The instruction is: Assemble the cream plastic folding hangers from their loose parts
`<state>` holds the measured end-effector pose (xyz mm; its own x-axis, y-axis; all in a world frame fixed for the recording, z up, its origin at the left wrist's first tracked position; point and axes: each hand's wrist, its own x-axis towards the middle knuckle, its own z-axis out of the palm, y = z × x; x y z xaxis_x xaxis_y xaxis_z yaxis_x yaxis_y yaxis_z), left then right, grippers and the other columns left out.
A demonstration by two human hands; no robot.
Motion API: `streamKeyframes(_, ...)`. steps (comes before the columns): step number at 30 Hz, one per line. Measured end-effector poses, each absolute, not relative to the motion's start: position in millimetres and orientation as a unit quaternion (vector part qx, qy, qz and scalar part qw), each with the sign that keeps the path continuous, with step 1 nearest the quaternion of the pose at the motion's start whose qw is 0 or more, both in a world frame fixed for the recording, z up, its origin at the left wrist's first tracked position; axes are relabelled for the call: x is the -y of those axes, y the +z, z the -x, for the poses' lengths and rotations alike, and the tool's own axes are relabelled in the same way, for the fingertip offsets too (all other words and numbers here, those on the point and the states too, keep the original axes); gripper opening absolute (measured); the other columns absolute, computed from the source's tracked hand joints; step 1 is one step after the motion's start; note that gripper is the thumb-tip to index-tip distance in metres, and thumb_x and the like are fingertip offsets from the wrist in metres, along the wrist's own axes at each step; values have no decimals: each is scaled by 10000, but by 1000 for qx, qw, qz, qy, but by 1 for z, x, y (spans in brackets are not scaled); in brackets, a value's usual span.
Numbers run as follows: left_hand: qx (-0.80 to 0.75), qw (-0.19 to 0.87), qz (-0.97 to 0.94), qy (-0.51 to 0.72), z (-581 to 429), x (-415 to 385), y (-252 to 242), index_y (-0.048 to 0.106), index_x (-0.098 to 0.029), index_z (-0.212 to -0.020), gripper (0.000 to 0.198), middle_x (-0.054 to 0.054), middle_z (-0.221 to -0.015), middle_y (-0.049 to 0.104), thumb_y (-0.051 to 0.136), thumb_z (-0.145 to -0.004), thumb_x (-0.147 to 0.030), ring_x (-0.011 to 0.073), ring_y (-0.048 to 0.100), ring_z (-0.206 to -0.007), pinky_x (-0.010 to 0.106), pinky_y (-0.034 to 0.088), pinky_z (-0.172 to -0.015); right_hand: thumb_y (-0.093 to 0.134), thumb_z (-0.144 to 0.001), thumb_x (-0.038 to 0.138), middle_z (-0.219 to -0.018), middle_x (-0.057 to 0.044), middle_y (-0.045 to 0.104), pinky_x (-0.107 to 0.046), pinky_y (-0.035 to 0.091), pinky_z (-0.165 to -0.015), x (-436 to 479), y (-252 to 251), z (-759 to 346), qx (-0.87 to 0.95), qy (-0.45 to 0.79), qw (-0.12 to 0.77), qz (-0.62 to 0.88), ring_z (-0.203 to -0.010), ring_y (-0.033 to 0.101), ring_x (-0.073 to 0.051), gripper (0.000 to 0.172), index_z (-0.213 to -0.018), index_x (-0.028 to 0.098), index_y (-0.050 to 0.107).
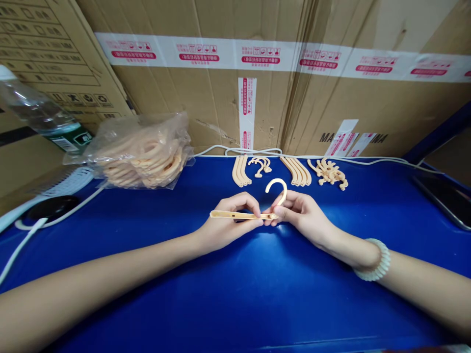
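Observation:
My left hand [231,229] pinches a cream plastic hanger arm [222,214], a long thin piece with small holes along it. A cream hanger hook [282,186] points upward between the fingers of my right hand [307,215]. The hook's base meets the right end of the arm; whether the two are joined I cannot tell. Beyond my hands lie several curved hanger arms [241,170] with a few small hooks [260,164] beside them. Further right is another row of arms [296,171] and a loose heap of hooks [328,172].
A clear plastic bag [147,152] of cream parts sits at the left on the blue tabletop [221,294], near a water bottle [47,117] and a black round object [53,208]. White cables [221,148] run along the cardboard boxes [176,98] behind. A phone [447,198] lies at right.

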<state>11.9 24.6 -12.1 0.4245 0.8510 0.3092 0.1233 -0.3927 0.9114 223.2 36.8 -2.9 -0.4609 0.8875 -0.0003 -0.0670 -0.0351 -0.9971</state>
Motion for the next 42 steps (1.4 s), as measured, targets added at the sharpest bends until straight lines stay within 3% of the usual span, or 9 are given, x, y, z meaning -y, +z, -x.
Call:
streamKeyframes(14, -396, 434, -695, 415, -16, -25, -15, 600, -165, -760, 182, -7, -751, 617, 743, -791, -273, 127, 600, -692, 246, 473, -639, 755, -798, 325, -696, -26, 726, -283, 576, -642, -34, -6, -220, 613, 580, 391, 367, -621, 694, -141, 204, -815, 184, 608)
streamKeyframes(20, -356, 564, -590, 455, -18, -25, -18, 560, -173, -839, 246, 5, -855, 669, 780, -740, -217, 166, 684, -848, 290, 559, -777, 796, -752, 341, -791, -19, 667, -276, 529, -645, -28, -5, -217, 668, 488, 414, 379, -689, 628, -135, 217, -734, 178, 655)
streamKeyframes(27, -373, 583, -599, 402, -22, -22, -16, 606, -153, -862, 226, 12, -820, 699, 784, -761, -250, 161, 705, -784, 296, 565, -775, 781, -773, 402, -692, 0, 654, -238, 489, -528, -22, -1, -214, 661, 513, 380, 394, -557, 560, -98, 264, -761, 161, 676)
streamKeyframes(30, -369, 595, -589, 402, -21, -23, -15, 609, -150, -858, 226, 28, -837, 730, 788, -747, -233, 172, 723, -805, 307, 572, -790, 696, -850, 453, -703, -11, 670, -253, 510, -535, -30, 4, -222, 665, 506, 393, 385, -550, 580, -108, 290, -884, 165, 698)
streamKeyframes(32, -374, 592, -586, 408, -20, -24, -15, 606, -151, -845, 221, 26, -824, 733, 789, -739, -214, 165, 724, -789, 307, 577, -788, 576, -937, 466, -741, -35, 687, -290, 531, -582, -44, 8, -234, 695, 418, 420, 407, -608, 614, -141, 325, -978, 171, 708)
streamKeyframes(34, -382, 583, -583, 417, -19, -25, -14, 600, -155, -840, 227, 24, -814, 734, 793, -736, -212, 166, 728, -780, 322, 586, -799, 533, -972, 412, -844, -71, 716, -356, 546, -687, -63, 11, -253, 759, 246, 419, 432, -731, 643, -193, 302, -1027, 184, 722)
streamKeyframes(37, -383, 581, -575, 431, -19, -25, -12, 593, -156, -856, 240, 31, -817, 738, 793, -748, -233, 175, 737, -764, 344, 600, -796, 574, -943, 281, -1121, -136, 709, -510, 480, -946, -91, 10, -279, 864, 2, 300, 404, -1055, 597, -306, 265, -1149, 195, 718)
streamKeyframes(39, -380, 589, -565, 436, -20, -25, -12, 591, -152, -868, 246, 34, -822, 737, 790, -755, -243, 170, 739, -736, 335, 605, -770, 542, -952, 234, -1184, -152, 686, -537, 455, -973, -103, 6, -288, 888, -65, 222, 397, -1124, 555, -329, 308, -1215, 189, 697)
streamKeyframes(42, -375, 601, -553, 439, -20, -25, -12, 587, -147, -871, 259, 31, -823, 734, 796, -753, -241, 160, 742, -718, 312, 604, -749, 515, -966, 211, -1089, -147, 703, -498, 477, -931, -110, -1, -290, 896, -82, 183, 395, -1061, 558, -311, 270, -1108, 170, 741)
